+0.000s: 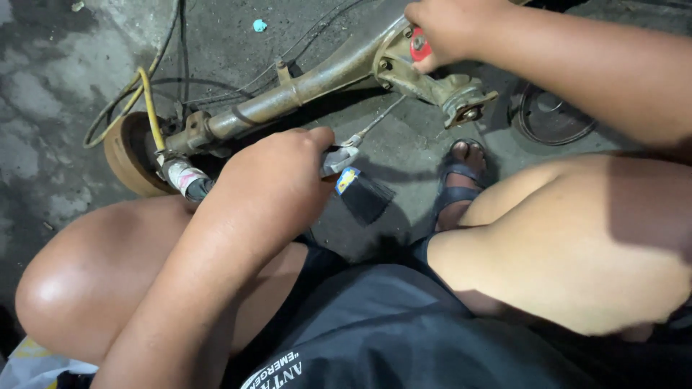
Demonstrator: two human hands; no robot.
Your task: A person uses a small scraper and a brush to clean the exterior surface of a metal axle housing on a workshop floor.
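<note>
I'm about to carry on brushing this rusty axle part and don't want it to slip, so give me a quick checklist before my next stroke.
1. Left hand gripping the brush: ok, fingers closed round the handle.
2. Bristles on the metal: not ok, the dark bristles hang clear of the axle tube.
3. Right hand steadying the part: ok, it presses on the bracket at the far end.
4. Thin cable clear of the brush: not ok, it runs right beside the brush head.
5. Sandalled foot out of the way: cannot tell, it sits close under the bracket.
6. Yellow hose clear: ok, over by the drum.
</note>
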